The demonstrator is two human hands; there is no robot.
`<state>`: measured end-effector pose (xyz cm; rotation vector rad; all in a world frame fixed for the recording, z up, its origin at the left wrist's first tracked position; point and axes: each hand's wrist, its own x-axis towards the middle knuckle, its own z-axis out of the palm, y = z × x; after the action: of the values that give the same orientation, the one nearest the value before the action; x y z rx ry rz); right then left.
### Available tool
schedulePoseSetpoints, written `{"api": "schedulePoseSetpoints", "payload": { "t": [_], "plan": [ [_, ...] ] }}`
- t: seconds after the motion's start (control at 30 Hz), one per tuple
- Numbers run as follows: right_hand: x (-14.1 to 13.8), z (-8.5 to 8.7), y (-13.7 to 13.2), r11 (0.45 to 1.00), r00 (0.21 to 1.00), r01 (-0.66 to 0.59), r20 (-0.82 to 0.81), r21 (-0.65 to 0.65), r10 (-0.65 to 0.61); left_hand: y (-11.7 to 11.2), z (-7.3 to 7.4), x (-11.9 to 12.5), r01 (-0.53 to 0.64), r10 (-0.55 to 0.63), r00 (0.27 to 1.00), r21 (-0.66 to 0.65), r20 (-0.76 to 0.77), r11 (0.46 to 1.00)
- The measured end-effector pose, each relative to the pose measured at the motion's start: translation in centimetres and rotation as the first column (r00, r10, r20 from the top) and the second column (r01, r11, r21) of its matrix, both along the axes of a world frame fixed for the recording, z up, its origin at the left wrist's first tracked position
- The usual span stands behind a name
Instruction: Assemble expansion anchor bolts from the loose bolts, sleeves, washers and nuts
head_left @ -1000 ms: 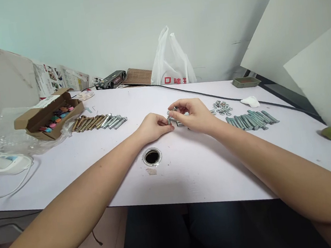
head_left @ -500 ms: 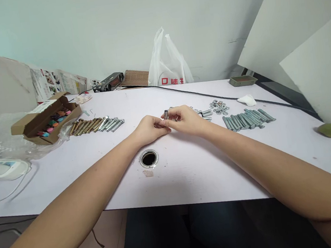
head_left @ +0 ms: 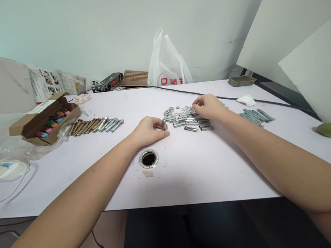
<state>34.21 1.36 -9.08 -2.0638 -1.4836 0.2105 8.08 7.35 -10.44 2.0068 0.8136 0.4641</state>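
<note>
Near the middle of the white table, my left hand pinches a shiny metal sleeve upright between thumb and fingers. Whether a bolt sits inside it cannot be seen. To its right, my right hand reaches into a spread of small flat washers, its thumb and fingertips drawn together; what they hold, if anything, is too small to make out. Just in front of the washers lie several loose metal sleeves. Partly behind my right forearm is a row of grey bolts.
Assembled brass-coloured and silver bolts lie in a row at left, beside an open cardboard box of coloured pieces. A round hole opens in the tabletop. A black cable crosses behind; a green fruit lies far right.
My right hand has left my left hand and moved right to the washers, uncovering the sleeves and hiding the nuts and part of the grey bolts. My left hand stays in place, holding the sleeve.
</note>
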Motion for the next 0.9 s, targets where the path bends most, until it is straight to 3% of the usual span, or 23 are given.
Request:
{"api": "schedulePoseSetpoints", "payload": {
  "t": [0.3,0.43,0.73,0.9],
  "plan": [
    [-3.0,-0.9,2.4,0.983,0.983,-0.181,0.001,-0.025,0.181,-0.3,0.4,-0.3,0.001,0.001,0.999,-0.037,0.052,0.999],
    [-3.5,-1.2,3.4,0.979,0.985,-0.169,-0.003,-0.111,0.170,0.0,0.2,-0.2,0.017,-0.014,0.999,-0.066,0.052,0.998],
    [-4.1,-0.6,3.2,0.961,0.975,-0.217,0.010,-0.170,0.222,0.0,0.5,0.0,0.046,-0.044,0.999,-0.094,0.024,0.995],
    [-4.2,-0.5,3.0,0.971,0.980,-0.195,0.002,-0.135,0.197,0.0,0.4,-0.1,0.052,-0.049,0.998,-0.088,0.035,0.995]
  ]
}}
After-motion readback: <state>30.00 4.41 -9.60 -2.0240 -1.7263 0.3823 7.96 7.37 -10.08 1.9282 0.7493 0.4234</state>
